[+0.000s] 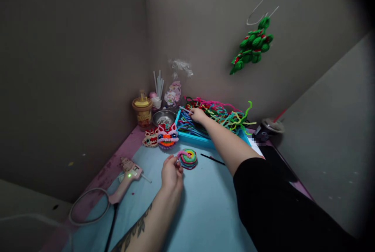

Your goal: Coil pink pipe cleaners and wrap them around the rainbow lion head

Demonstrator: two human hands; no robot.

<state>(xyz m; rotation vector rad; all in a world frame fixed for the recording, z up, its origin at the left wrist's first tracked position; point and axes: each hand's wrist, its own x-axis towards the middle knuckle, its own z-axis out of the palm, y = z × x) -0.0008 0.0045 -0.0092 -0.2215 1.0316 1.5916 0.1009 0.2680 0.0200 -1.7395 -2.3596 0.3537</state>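
Observation:
My left hand (172,174) is closed on the edge of a round, multicoloured pipe cleaner coil (189,159), with a pink loop at its upper left. The coil is held just above the blue table cover. Farther off, my right hand (198,115) reaches over a blue tray (196,139) heaped with pipe cleaners (218,113) of many colours. Its fingers are pinched on a pale pipe cleaner (184,109) at the tray's left side. Two fuzzy lion heads, one red and pink (168,136) and one cream (150,138), sit left of the tray.
A pink glue gun (125,181) with a lit green light lies at left, its cord trailing forward. A metal bowl (164,118), a lidded cup (142,111) and glue sticks (159,84) stand behind. A dark rod (213,159) lies mid-table. A drink cup (271,127) stands right.

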